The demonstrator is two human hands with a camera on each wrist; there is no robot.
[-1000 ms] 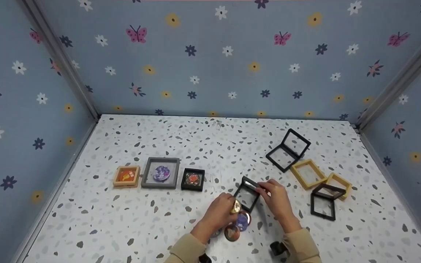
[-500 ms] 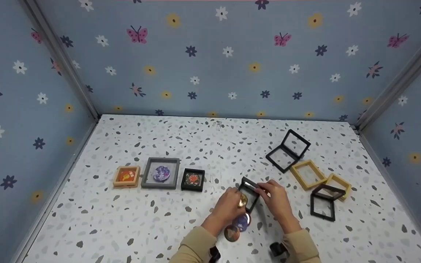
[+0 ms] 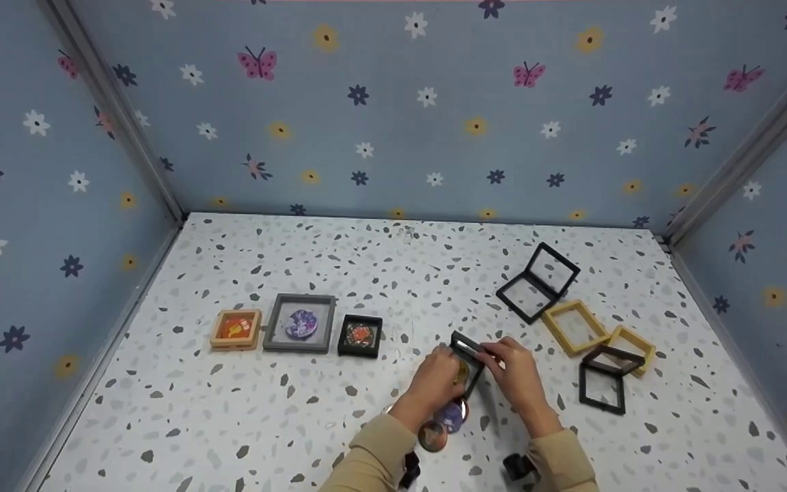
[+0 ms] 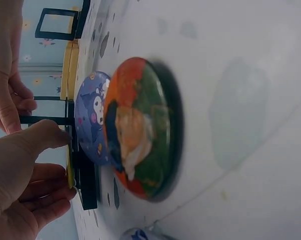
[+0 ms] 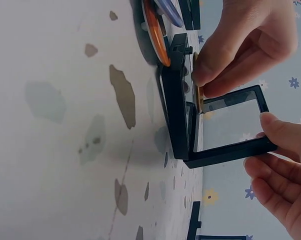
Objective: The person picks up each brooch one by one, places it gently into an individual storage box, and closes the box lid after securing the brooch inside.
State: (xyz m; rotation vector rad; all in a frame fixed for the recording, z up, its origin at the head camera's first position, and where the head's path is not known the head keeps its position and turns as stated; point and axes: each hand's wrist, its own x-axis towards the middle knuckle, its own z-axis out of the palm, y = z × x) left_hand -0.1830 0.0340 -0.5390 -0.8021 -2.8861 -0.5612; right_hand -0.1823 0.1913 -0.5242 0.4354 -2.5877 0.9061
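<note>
My left hand (image 3: 436, 379) pinches a round gold badge (image 5: 198, 95) by its edge, thumb on one side and fingers on the other. It holds the badge flat, close over the base of a small black display frame (image 5: 174, 112) that stands hinged apart on the table. With thumb and fingertips my right hand (image 3: 516, 376) grips the rim of the frame's raised lid (image 5: 230, 154), which has a clear window. Just in front of the frame lie a purple cartoon badge (image 4: 93, 120) and an orange-and-green badge (image 4: 140, 130), overlapping in the left wrist view.
To the left stand a beige frame (image 3: 257, 331), a grey frame (image 3: 330, 324) and a black frame (image 3: 378, 338), each holding a badge. On the right are two hinged-apart black frames (image 3: 537, 318) and yellow frames (image 3: 588, 314). Flower-patterned walls (image 3: 393, 150) enclose the speckled table (image 3: 229, 417).
My left hand has moved right and slightly up with the gold badge, from the frame's near left edge to over its base. The right hand has stayed on the lid.
</note>
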